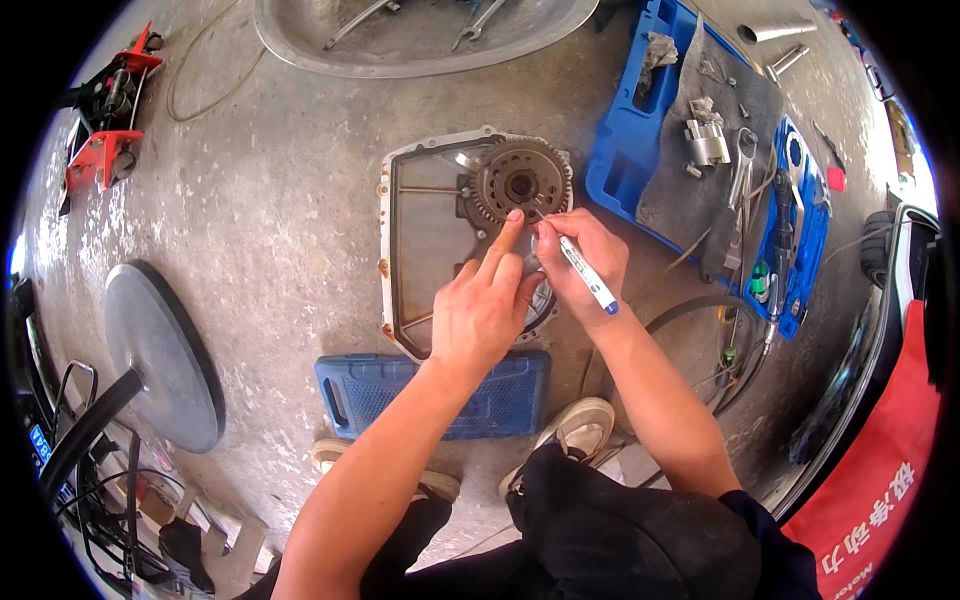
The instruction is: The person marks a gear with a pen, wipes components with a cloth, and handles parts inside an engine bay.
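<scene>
A toothed metal gear (520, 160) with a dark centre hole sits at the top right of a flanged metal housing (425, 235) on the floor. My left hand (480, 305) has its index finger stretched onto the gear's lower rim, its other fingers bent and its thumb apart; what lies under them is partly hidden. Beside it, my right hand (585, 255) grips a white marker (582, 268) with a blue end, tip toward the gear's lower edge.
A blue closed case (430, 395) lies by my feet. An open blue toolbox (615, 150) with tools is at right, a metal basin (420, 55) with wrenches above, a red-and-black jack (100, 150) and grey round plate (165, 355) at left, a black hose (690, 305) at right.
</scene>
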Demonstrator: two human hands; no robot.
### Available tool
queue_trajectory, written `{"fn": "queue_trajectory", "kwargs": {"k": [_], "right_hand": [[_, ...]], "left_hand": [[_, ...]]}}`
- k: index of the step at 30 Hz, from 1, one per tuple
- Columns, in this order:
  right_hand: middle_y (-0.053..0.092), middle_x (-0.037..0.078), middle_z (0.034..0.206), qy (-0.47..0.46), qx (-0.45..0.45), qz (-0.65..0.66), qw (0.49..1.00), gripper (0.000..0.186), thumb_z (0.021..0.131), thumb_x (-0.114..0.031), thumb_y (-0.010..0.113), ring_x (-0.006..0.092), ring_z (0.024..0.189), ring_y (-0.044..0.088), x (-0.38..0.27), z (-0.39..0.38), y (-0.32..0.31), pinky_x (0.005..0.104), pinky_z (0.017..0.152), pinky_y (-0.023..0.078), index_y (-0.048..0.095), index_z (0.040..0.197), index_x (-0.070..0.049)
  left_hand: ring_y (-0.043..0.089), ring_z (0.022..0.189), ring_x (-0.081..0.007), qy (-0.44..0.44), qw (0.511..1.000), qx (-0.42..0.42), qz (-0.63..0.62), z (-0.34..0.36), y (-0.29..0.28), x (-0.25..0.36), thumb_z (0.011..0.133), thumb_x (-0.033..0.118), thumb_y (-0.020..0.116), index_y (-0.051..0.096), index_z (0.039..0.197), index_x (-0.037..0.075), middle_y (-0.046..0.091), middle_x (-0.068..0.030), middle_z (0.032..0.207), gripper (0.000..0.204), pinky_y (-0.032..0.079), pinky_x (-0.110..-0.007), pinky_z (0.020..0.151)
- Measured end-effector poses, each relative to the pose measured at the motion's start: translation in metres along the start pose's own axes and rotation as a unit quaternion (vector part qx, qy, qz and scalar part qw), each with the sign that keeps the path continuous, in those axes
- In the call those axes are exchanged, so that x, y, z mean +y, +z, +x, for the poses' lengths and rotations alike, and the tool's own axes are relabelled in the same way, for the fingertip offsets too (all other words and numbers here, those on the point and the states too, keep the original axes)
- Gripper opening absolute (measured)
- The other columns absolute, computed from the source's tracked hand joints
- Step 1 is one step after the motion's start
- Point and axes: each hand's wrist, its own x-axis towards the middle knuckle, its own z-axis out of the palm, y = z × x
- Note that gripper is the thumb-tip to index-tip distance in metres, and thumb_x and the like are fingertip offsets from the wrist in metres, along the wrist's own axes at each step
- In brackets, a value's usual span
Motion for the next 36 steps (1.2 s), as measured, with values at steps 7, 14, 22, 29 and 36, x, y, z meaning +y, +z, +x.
{"fn": "queue_trajectory", "kwargs": {"k": [7,14,22,29,36], "right_hand": [[0.061,0.011,0.070,-0.015,-0.014,-0.017,1.000,0.010,0.082,-0.001,0.070,0.0225,0.057,0.061,-0.002,0.002,-0.001,0.0295,0.049,0.047,0.061,0.085,-0.001],[0.061,0.011,0.071,0.000,-0.009,-0.013,1.000,0.010,0.082,0.000,0.070,0.0224,0.056,0.060,-0.008,0.004,-0.002,0.0304,0.049,0.046,0.060,0.085,-0.001],[0.061,0.011,0.070,0.017,-0.026,-0.003,1.000,0.010,0.082,-0.002,0.070,0.0211,0.057,0.061,-0.010,0.003,-0.005,0.0292,0.050,0.046,0.061,0.085,-0.001],[0.064,0.011,0.074,0.039,0.002,0.012,0.999,0.011,0.085,-0.005,0.070,0.0199,0.060,0.062,-0.001,-0.004,-0.007,0.0272,0.053,0.048,0.061,0.087,0.001],[0.064,0.012,0.074,0.038,-0.011,0.003,0.999,0.010,0.085,-0.004,0.069,0.0204,0.061,0.062,-0.004,0.000,-0.010,0.0273,0.054,0.048,0.061,0.087,0.002]], "left_hand": [[0.066,0.079,-0.0275,0.003,1.000,0.012,-0.011,0.000,0.002,-0.001,0.085,0.015,0.066,0.051,0.084,0.004,0.054,-0.0082,0.137,0.018,0.053,-0.036,0.063],[0.066,0.079,-0.0288,-0.002,0.999,0.024,-0.022,-0.002,0.003,0.002,0.085,0.014,0.065,0.051,0.084,0.003,0.056,-0.0091,0.135,0.018,0.053,-0.036,0.063],[0.066,0.079,-0.0296,0.002,0.999,0.020,-0.028,-0.002,0.002,0.002,0.084,0.013,0.066,0.051,0.084,0.003,0.056,-0.0096,0.135,0.018,0.053,-0.037,0.063],[0.066,0.079,-0.0299,0.003,0.999,0.031,-0.029,0.000,0.001,0.004,0.085,0.014,0.066,0.052,0.085,0.003,0.056,-0.0105,0.134,0.018,0.053,-0.037,0.063],[0.066,0.078,-0.0305,0.002,0.999,0.037,-0.026,0.000,0.002,0.006,0.085,0.015,0.067,0.052,0.086,0.003,0.057,-0.0107,0.133,0.019,0.053,-0.037,0.063]]}}
